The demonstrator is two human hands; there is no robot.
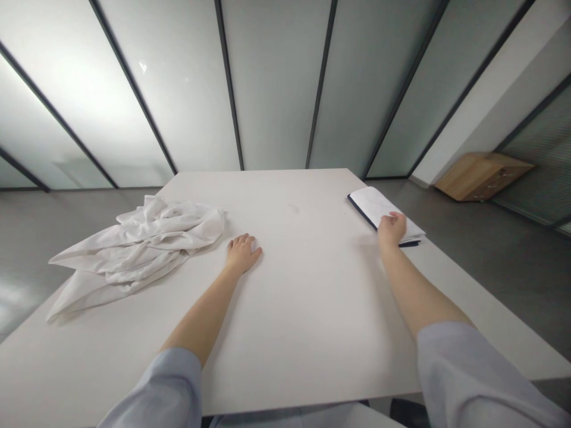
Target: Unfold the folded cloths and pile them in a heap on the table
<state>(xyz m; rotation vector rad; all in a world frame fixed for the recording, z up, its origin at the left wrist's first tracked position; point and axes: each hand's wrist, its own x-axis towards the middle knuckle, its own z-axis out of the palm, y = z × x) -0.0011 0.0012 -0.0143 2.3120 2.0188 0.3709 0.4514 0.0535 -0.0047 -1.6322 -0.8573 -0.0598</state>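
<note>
My left hand (243,254) lies flat on the white table (307,297), palm down with its fingers spread, and holds nothing. Just to its left is a crumpled white cloth (169,238), heaped in loose folds. At the right edge of the table lies a flat white folded stack (375,202), which looks like cloth or paper, on top of a thin dark layer (409,244). My right hand (392,227) is over the near part of this stack, fingers curled together. Whatever is between those fingertips, if anything, is hidden.
Part of the crumpled cloth reaches the table's left edge. Frosted glass panels (272,89) with dark frames stand behind the table. On the grey floor at the far right is a wooden cabinet (468,175). Something black (408,411) shows below the table's near edge.
</note>
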